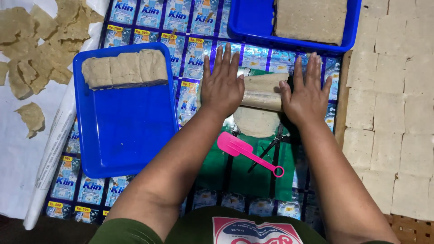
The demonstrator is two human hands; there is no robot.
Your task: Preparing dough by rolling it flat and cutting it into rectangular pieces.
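My left hand (pixel 221 83) and my right hand (pixel 307 92) lie flat, palms down, fingers spread, on the two ends of a pale dough sheet rolled into a log (pixel 262 90). The unrolled tail of the sheet (pixel 255 122) lies toward me on the mat. Close in front of it a pink plastic scraper (pixel 246 151) rests beside a thin dark pair of scissors (pixel 266 151).
A blue tray (pixel 126 135) on the left holds several rolled dough pieces (pixel 124 68) along its far edge. Another blue tray (pixel 246 22) at the top holds a flat dough slab (pixel 312 18). Dried sheets (pixel 389 117) cover a rack on the right; torn scraps (pixel 40 40) lie top left.
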